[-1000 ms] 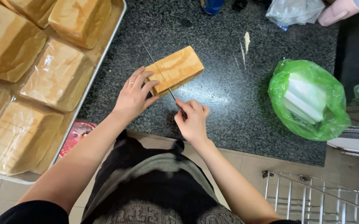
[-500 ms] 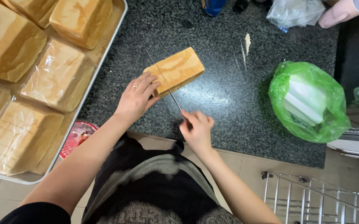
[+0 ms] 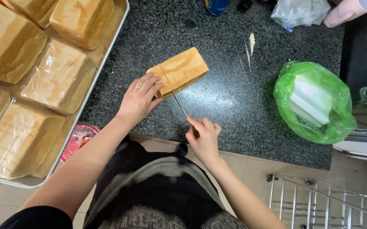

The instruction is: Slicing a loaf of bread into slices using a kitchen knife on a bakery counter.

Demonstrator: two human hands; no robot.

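A golden loaf of bread (image 3: pixel 183 68) lies on the dark speckled granite counter (image 3: pixel 230 97). My left hand (image 3: pixel 140 98) rests flat on the loaf's near left end, holding it steady. My right hand (image 3: pixel 203 136) grips the handle of a long thin knife (image 3: pixel 171 91) at the counter's front edge. The blade runs up and to the left through the loaf, just right of my left fingers. A cut line shows across the top of the loaf.
A metal tray (image 3: pixel 103 63) with several loaves, some wrapped in clear plastic, fills the left side. A green plastic bag (image 3: pixel 313 101) with a white packet sits on the right. Crumbs (image 3: pixel 251 42) lie behind the loaf. A metal rack (image 3: pixel 332 199) stands low right.
My right hand has drawn the knife back toward me, away from the loaf, to the counter's front edge. My left hand has stayed on the loaf.
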